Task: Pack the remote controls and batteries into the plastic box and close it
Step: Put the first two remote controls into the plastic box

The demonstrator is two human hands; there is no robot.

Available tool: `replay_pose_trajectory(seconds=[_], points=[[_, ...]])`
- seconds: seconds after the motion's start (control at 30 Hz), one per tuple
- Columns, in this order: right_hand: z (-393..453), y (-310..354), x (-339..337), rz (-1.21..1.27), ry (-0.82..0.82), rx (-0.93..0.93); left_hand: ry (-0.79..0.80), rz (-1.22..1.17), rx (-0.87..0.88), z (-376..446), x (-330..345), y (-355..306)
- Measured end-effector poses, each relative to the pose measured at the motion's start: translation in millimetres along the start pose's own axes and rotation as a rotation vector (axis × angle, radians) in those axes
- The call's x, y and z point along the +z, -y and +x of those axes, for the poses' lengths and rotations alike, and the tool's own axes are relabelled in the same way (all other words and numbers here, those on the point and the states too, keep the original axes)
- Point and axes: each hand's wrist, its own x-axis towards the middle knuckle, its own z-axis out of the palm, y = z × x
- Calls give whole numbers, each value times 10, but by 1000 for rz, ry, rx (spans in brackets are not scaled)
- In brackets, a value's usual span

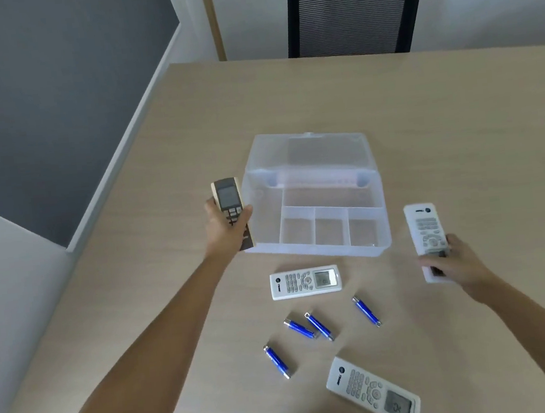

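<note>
A clear plastic box (266,227) stands mid-table, its hinged lid (306,155) tipped back; inside is a divider tray with three small compartments and nothing in them. My left hand (225,233) grips a beige-and-grey remote (228,199) just left of the box. On the right, my right hand (455,264) holds the lower end of a white remote (426,227) that lies on or just over the table. Another white remote (306,282) lies in front of the box, a third (373,391) near the table's front edge. Several blue batteries (319,326) lie scattered between them.
The wooden table (457,119) runs far back and right. A black mesh chair (355,12) stands behind its far edge. The table's left edge meets a grey wall and white ledge (12,267).
</note>
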Motion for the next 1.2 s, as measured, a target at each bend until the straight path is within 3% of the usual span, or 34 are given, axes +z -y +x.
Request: replay_pose_trajectory(seconds=[0.1,0.17,0.37,0.57,0.8,0.97,1.07,1.13,1.2], points=[[148,486,-48,98,75,-129,47,67,-11,320,350,-19],[309,756,-8,34,158,-217,76,177,-29,426,531,36],[1048,1266,494,-554,186,-409,201,570,-93,522,891,305],[1483,1348,1027,-768,255,-406,316,840,-80,539,1022,394],[1721,1207,1403,-608,405,-247,233,758,-138,575,1029,365],[1767,1156,1583,-987,331,-293,134,828,-172,516,1034,322],[1581,1198,1593,-1114,340,-309,67,807,11,482,1006,351],[1398,1189,1527,-1012,300,-427,11,714,338,363,937,361],[1113,1097,1381,-816,195,-604,72,603,705,119,865,380]])
